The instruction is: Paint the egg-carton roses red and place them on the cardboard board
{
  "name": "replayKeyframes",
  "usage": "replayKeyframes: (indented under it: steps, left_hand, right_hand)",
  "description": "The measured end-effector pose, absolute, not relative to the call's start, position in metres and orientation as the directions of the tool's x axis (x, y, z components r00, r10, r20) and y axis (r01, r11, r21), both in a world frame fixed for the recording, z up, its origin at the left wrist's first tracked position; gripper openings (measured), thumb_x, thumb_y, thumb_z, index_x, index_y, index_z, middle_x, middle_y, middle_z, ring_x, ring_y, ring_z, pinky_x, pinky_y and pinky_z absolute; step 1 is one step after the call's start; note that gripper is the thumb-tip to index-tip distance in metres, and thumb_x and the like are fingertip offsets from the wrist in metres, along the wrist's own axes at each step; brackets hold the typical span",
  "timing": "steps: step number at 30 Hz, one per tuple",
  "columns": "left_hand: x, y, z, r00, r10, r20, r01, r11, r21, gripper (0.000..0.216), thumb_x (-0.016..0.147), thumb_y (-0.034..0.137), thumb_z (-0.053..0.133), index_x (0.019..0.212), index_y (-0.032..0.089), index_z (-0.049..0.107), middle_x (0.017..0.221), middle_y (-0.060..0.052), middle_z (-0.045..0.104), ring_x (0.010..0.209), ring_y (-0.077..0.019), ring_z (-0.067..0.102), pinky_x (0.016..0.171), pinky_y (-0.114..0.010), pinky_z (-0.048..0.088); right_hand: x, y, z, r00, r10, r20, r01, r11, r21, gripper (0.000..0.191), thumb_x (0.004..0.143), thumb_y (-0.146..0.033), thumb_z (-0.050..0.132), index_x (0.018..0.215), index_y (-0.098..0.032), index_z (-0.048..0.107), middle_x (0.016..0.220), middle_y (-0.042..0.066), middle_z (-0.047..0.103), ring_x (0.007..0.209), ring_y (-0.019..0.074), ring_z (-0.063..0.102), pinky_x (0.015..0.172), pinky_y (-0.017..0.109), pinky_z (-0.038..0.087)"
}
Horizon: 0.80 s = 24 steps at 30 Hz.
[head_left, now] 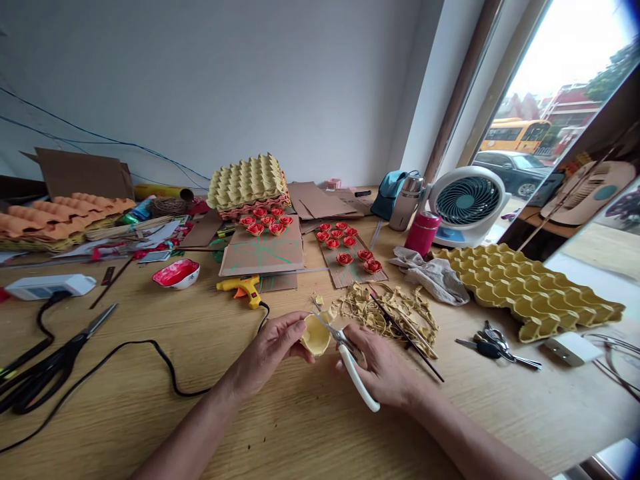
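Between thumb and fingers, my left hand (275, 343) pinches a yellow egg carton cup (316, 337) with a ragged rim. My right hand (377, 363) is closed around white-handled scissors (356, 373), whose blades lie across the cup's upper edge; whether they are cutting at this instant I cannot tell. Just beyond my hands is a heap of yellow carton scraps (360, 310), with dark thin sticks (407, 337) lying over it. A yellow glue gun (243, 290) rests on its side beyond my left hand.
Red paper flowers (344, 259) stand on cardboard pieces (263, 257) at the back. Stacked egg trays (247, 183) are behind them; another yellow egg tray (525, 283) and keys (497, 347) lie right. A red-stained bowl (176, 273), black scissors (60, 363) and a black cable (167, 363) are left.
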<state>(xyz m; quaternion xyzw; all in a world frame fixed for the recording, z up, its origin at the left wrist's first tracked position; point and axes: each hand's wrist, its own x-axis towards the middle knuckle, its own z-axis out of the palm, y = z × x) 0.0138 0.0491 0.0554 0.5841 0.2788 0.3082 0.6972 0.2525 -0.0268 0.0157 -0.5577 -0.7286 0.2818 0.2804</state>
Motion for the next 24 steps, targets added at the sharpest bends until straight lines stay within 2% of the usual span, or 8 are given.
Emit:
replayKeyframes:
  steps: [4,9,14,19,24]
  left_hand:
    - [0.0132,0.0463,0.0577,0.655,0.755,-0.045,-0.133,0.173,0.976,0.061,0.086,0.074,0.091,0.096,0.014,0.083,0.094,-0.008,0.079,0.079,-0.0169,0.065,0.071,-0.027,0.064]
    - [0.0131,0.0466,0.0576,0.622,0.781,-0.059,-0.144,0.188,0.971,0.061,0.084,0.071,0.094,0.106,0.015,0.083,0.096,-0.007,0.08,0.08,-0.0176,0.068,0.073,-0.028,0.066]
    - [0.0127,0.048,0.0578,0.621,0.783,-0.039,-0.138,0.158,0.978,0.06,0.086,0.071,0.093,0.107,0.016,0.083,0.096,-0.006,0.077,0.079,-0.016,0.067,0.072,-0.027,0.066]
    - [0.0106,0.0496,0.058,0.666,0.743,-0.065,-0.099,0.175,0.98,0.057,0.084,0.069,0.096,0.103,0.016,0.083,0.095,-0.005,0.074,0.087,-0.0182,0.067,0.075,-0.027,0.066]
    - [0.0102,0.0505,0.0568,0.677,0.729,-0.095,-0.079,0.201,0.976,0.059,0.083,0.07,0.096,0.103,0.016,0.082,0.096,-0.005,0.075,0.089,-0.0193,0.067,0.076,-0.028,0.065]
  right_hand:
    - [0.2504,-0.0279,0.015,-0.206,0.974,0.095,0.641,0.208,-0.739,0.038,0.102,-0.053,0.064,0.084,-0.027,0.044,0.082,-0.001,0.059,0.077,0.0191,0.052,0.073,0.031,0.037]
    - [0.2496,-0.028,0.0141,-0.178,0.98,0.09,0.636,0.184,-0.749,0.04,0.103,-0.054,0.064,0.082,-0.027,0.043,0.078,-0.003,0.055,0.072,0.0168,0.049,0.069,0.03,0.034]
    - [0.2507,-0.0258,0.0116,-0.18,0.979,0.096,0.639,0.19,-0.746,0.04,0.103,-0.056,0.064,0.084,-0.026,0.044,0.081,-0.001,0.058,0.075,0.0176,0.051,0.072,0.03,0.038]
    - [0.2518,-0.0256,0.0123,-0.203,0.974,0.102,0.642,0.211,-0.737,0.037,0.102,-0.057,0.064,0.09,-0.026,0.049,0.09,0.001,0.064,0.084,0.0208,0.056,0.08,0.032,0.041]
    - [0.2518,-0.0258,0.0144,-0.204,0.974,0.094,0.645,0.206,-0.736,0.037,0.102,-0.057,0.063,0.089,-0.026,0.048,0.089,0.001,0.062,0.081,0.0205,0.054,0.079,0.032,0.039]
